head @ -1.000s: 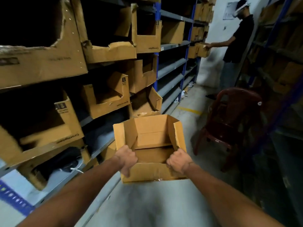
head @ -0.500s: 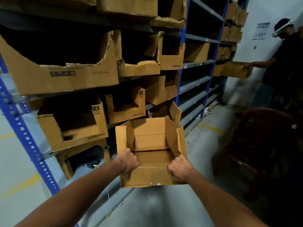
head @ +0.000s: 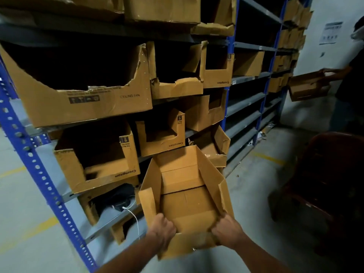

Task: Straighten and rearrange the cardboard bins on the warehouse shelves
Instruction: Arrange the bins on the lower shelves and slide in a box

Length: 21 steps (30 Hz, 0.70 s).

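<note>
At the far left stands the blue upright [head: 29, 152] of the rack, and beside it the grey shelves [head: 244, 103] carry many torn cardboard bins. The large bin marked "CEILING FAN" [head: 86, 103] sits on an upper shelf, and below it a bin marked "Crompton" [head: 102, 170] leans a little out of line. On the lowest shelf a dark object with a white cable [head: 134, 215] lies half inside another bin; what it is I cannot tell.

In the middle, the open bin [head: 187, 194] is in the air in front of the lower shelves, empty, with its far end near the rack. The left hand [head: 162, 227] has its fingers curled around the near left corner of this bin, and the right hand [head: 224, 231] grips the near right corner in the same way. Both fingertips are hidden behind the cardboard.

I judge the step to be carrying 1 bin toward a free place on the rack. The next move probably calls for choosing a gap, turning the bin square to the shelf edge and sliding it in level.

At the right, a dark red chair [head: 325, 184] is very dim, and another person [head: 352, 79], cut off by the frame edge, holds a further bin [head: 307, 87].
</note>
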Available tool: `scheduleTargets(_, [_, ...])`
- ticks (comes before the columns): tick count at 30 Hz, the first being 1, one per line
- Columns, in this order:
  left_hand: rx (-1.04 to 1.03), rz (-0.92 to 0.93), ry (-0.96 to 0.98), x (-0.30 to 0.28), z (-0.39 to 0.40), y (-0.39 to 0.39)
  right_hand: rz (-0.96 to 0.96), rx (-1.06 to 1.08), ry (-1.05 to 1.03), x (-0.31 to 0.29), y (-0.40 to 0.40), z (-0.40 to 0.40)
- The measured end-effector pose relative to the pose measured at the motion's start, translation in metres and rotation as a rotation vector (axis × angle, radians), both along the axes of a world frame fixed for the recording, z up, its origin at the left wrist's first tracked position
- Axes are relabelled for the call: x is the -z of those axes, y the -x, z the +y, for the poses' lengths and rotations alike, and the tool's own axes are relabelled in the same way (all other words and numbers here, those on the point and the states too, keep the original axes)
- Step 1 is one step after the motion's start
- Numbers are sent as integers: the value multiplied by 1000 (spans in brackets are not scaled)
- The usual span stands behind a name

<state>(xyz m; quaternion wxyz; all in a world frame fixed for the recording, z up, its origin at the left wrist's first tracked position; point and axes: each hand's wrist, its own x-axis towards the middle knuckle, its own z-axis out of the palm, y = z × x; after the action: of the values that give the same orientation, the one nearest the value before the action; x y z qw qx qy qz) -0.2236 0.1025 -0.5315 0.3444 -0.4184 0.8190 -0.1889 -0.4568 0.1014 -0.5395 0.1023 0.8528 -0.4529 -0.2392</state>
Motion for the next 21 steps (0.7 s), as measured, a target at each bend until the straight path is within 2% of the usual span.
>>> scheduleTargets(2, [-51,31,-7,14,-1,11,26,4,105,2,10,-2])
scheduleTargets(5, [-59,59,18,18,1,26,55,12,55,-2,25,-7])
scheduleTargets(7, [-42,66,8,16,3,34,69,16,131,-5,32,-7])
scheduleTargets(9, [-35,68,10,15,6,37,87,33,93,-2,35,-8])
scheduleTargets(12, [-23,135,66,22,3,42,46,34,95,8,35,-16])
scheduleTargets(13, [-1,111,59,24,3,46,35,46,101,10,36,-16])
scheduleTargets(15, [-13,41,-77,44,8,56,18,87,74,22,42,-14])
scheduleTargets(16, [-81,4,-103,61,11,64,16,111,54,29,45,-13])
scheduleTargets(17, [-260,4,-162,81,11,56,22,125,48,36,48,-12])
scheduleTargets(18, [-243,28,71,97,0,50,13,134,44,42,50,-10])
scheduleTargets(19, [-271,-101,214,98,-5,49,1,144,43,44,51,-9])
scheduleTargets(20, [-256,-226,75,87,-4,50,-16,160,40,45,51,-8])
scheduleTargets(21, [-66,-329,-111,79,6,51,-34,178,38,47,52,-7])
